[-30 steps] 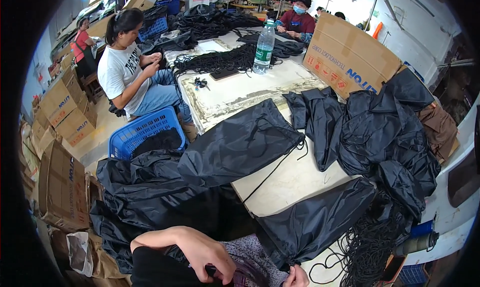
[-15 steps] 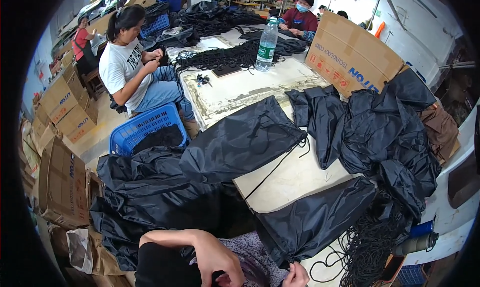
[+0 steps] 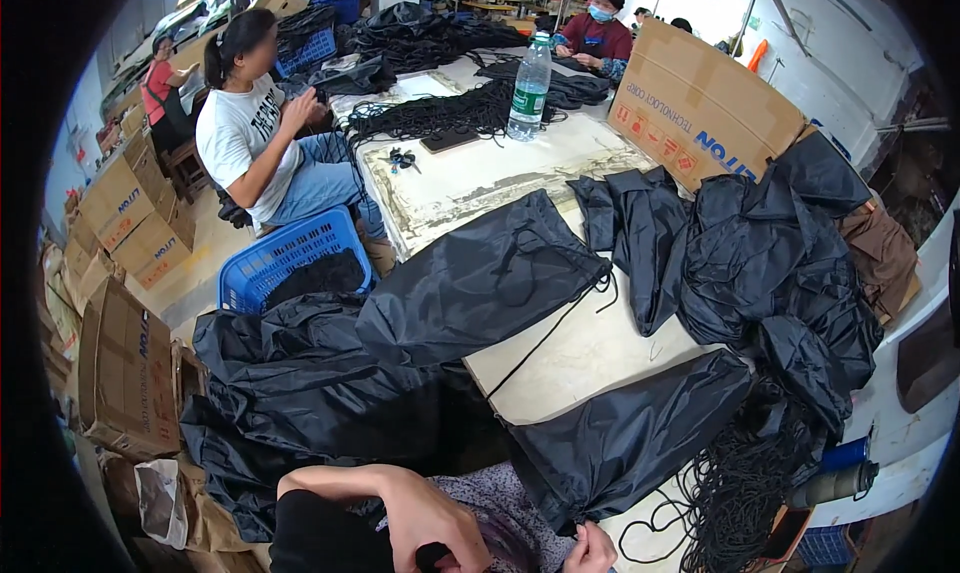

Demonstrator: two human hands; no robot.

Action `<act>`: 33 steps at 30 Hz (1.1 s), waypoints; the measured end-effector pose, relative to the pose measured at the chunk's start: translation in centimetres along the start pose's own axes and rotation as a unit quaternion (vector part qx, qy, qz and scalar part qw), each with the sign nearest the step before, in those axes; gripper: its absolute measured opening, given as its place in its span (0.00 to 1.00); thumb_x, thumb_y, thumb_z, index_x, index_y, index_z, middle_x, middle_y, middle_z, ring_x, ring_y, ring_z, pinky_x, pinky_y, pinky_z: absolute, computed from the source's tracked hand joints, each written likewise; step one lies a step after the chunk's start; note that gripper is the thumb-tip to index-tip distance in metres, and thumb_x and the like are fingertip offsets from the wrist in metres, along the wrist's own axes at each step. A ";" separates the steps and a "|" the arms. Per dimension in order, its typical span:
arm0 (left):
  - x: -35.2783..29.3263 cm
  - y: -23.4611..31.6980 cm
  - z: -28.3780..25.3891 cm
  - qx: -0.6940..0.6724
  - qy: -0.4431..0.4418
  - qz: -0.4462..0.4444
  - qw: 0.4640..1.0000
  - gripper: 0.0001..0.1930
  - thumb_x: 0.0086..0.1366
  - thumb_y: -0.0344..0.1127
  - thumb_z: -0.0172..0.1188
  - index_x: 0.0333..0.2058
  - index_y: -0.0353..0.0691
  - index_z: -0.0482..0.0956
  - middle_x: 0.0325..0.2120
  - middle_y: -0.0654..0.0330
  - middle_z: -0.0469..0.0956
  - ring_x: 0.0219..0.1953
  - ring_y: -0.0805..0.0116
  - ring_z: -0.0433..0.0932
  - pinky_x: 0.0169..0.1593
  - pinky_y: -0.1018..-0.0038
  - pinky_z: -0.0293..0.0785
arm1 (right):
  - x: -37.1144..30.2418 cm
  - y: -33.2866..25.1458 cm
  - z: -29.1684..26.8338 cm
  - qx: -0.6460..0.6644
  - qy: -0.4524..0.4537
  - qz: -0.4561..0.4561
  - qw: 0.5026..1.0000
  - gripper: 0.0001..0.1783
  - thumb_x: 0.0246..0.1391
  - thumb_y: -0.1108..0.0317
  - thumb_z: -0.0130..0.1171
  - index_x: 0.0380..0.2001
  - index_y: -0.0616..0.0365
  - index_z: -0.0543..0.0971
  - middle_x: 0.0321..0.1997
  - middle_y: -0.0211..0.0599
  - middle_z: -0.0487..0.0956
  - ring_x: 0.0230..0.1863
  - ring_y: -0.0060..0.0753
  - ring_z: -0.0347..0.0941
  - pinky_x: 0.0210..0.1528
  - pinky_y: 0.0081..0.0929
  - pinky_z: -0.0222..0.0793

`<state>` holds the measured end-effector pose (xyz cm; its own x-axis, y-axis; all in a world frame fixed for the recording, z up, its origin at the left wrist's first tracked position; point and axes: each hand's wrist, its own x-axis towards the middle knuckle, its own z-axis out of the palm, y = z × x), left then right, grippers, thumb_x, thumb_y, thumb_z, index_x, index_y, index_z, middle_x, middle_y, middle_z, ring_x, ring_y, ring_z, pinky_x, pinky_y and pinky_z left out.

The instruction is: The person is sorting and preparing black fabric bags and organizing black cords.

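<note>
A black drawstring bag (image 3: 630, 438) lies across the near edge of the table, its gathered corner hanging toward me. At that corner my right hand (image 3: 592, 550) is closed, thumb and fingers pinching the bag's edge; whether a cord is in the pinch is too small to tell. My left hand (image 3: 432, 523) is bent downward in front of my body with curled fingers, a dark bit showing inside the curl. Its fingertips run off the lower edge, so what they hold is hidden. Farther off lies a second black drawstring bag (image 3: 480, 283) with its cord trailing over the table.
Black cords (image 3: 740, 503) lie tangled at the right. Black fabric heaps (image 3: 770, 253) and a cardboard box (image 3: 700, 103) stand behind them. A water bottle (image 3: 528, 88) is upright on the far table. A blue basket (image 3: 295, 258) sits left, beside a seated person (image 3: 255, 123).
The seated person at the left has raised their head and hands. My hands and the bag have hardly moved.
</note>
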<state>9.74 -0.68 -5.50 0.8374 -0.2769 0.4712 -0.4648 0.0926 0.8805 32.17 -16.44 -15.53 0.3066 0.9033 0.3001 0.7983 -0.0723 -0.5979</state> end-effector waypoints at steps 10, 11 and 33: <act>0.1 -0.6 -0.3 -0.020 -0.020 -0.005 1.000 0.14 0.44 0.30 0.63 0.31 0.35 0.71 0.24 0.57 0.70 0.26 0.61 0.69 0.29 0.69 0.67 | 0.2 -0.2 0.0 0.008 0.006 -0.005 1.000 0.09 0.51 0.72 0.51 0.30 0.66 0.77 0.31 0.53 0.77 0.33 0.54 0.73 0.38 0.38 0.69; 0.2 -0.6 -0.4 -0.019 -0.025 -0.007 0.999 0.14 0.44 0.30 0.63 0.31 0.35 0.72 0.24 0.57 0.70 0.26 0.61 0.70 0.29 0.69 0.67 | 0.2 -0.2 0.0 0.007 0.007 -0.003 1.000 0.09 0.51 0.72 0.51 0.30 0.66 0.77 0.31 0.53 0.77 0.33 0.54 0.73 0.38 0.38 0.69; 0.4 -0.9 -1.0 -0.034 -0.065 -0.007 0.997 0.15 0.46 0.33 0.64 0.33 0.35 0.72 0.25 0.57 0.70 0.26 0.61 0.70 0.30 0.70 0.68 | 0.1 -0.1 0.3 0.016 -0.009 0.011 1.000 0.10 0.53 0.70 0.51 0.31 0.67 0.77 0.32 0.54 0.77 0.34 0.54 0.73 0.40 0.39 0.68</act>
<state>10.83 0.10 -6.06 0.7971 -0.3994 0.4528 -0.4299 0.1511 0.8901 31.99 -16.18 -15.65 0.3144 0.9088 0.2743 0.7749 -0.0788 -0.6271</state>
